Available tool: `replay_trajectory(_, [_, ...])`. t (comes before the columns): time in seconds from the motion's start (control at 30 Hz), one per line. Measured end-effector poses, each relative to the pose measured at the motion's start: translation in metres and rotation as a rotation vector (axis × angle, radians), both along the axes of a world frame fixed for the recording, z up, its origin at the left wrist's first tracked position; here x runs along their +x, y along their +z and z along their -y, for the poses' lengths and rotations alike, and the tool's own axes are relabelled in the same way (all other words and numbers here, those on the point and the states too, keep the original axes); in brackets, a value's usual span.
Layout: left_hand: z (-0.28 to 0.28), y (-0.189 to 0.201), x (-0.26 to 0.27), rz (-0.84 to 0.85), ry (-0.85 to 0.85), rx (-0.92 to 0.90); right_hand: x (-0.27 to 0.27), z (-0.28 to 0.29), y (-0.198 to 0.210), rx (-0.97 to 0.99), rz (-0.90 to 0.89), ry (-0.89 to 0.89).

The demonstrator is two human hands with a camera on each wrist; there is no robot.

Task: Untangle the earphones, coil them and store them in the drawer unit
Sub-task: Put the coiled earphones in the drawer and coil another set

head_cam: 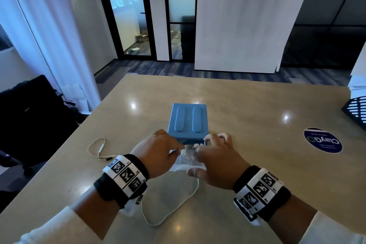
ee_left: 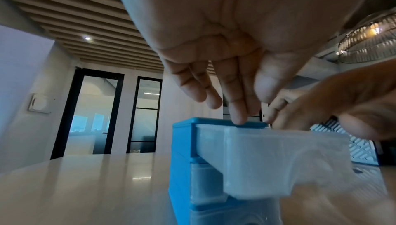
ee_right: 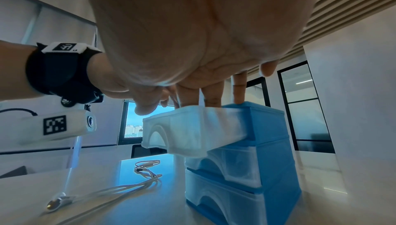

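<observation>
The blue drawer unit [head_cam: 188,121] stands mid-table with its translucent top drawer [head_cam: 185,164] pulled out toward me. A coil of white earphones [head_cam: 188,151] lies over the open drawer between my hands. My left hand [head_cam: 179,147] pinches the coil's left edge with thumb and forefinger. My right hand [head_cam: 195,158] has straight, spread fingers on the coil, its thumb at the drawer front. In the right wrist view one fingertip [ee_right: 239,100] touches the top of the unit [ee_right: 268,127]. A loose length of cable [head_cam: 172,214] trails onto the table toward me.
A second earphone cable [head_cam: 99,150] with an inline remote lies on the table to the left, also seen as a cable [ee_right: 147,166] in the right wrist view. A round dark sticker [head_cam: 322,140] and a black mesh tray [head_cam: 356,111] sit at the right.
</observation>
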State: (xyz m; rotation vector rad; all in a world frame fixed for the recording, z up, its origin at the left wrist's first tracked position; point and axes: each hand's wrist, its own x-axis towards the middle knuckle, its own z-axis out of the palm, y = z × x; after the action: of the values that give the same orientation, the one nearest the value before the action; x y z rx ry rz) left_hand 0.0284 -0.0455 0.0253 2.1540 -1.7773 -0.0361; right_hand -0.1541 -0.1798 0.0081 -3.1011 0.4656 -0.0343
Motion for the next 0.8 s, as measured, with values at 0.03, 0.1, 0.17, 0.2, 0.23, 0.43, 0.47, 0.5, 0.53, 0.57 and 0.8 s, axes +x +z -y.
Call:
replay_trajectory(0.03, [-0.003, 0.000, -0.002, -0.001, -0.013, 0.044, 0.002, -0.002, 0.001, -0.024, -0.015, -0.020])
replay_trajectory(0.1, [-0.008, -0.004, -0.005, 0.032, -0.020, 0.139, 0.006, -0.005, 0.000, -0.056, -0.036, -0.083])
replay_trajectory(0.17, [-0.011, -0.008, -0.007, 0.069, -0.003, 0.178, 0.010, -0.005, -0.003, -0.077, -0.067, -0.132])
replay_trajectory(0.2, [-0.012, -0.010, -0.008, 0.081, 0.006, 0.174, 0.012, -0.005, -0.003, -0.087, -0.081, -0.142])
replay_trajectory(0.23, [-0.012, -0.012, -0.009, 0.092, 0.012, 0.171, 0.014, -0.005, -0.004, -0.094, -0.094, -0.146])
replay_trajectory(0.43, [-0.018, -0.013, 0.002, -0.036, 0.022, 0.003, 0.010, -0.006, 0.001, -0.057, -0.074, -0.132])
replay_trajectory(0.47, [-0.021, -0.013, 0.008, -0.079, 0.069, -0.071, 0.007, -0.008, 0.003, -0.052, -0.047, -0.127])
replay_trajectory(0.5, [-0.025, -0.014, 0.016, -0.111, 0.138, -0.138, 0.004, -0.009, 0.004, -0.046, -0.019, -0.128])
replay_trajectory(0.53, [-0.031, -0.016, 0.027, -0.134, 0.219, -0.183, 0.001, -0.009, 0.004, -0.037, 0.017, -0.136])
replay_trajectory(0.57, [-0.038, -0.018, 0.039, -0.147, 0.303, -0.187, -0.003, -0.010, 0.005, -0.029, 0.068, -0.142])
replay_trajectory(0.8, [-0.077, -0.055, 0.066, -0.137, 0.340, 0.362, -0.026, -0.043, 0.000, 0.036, 0.463, 0.253])
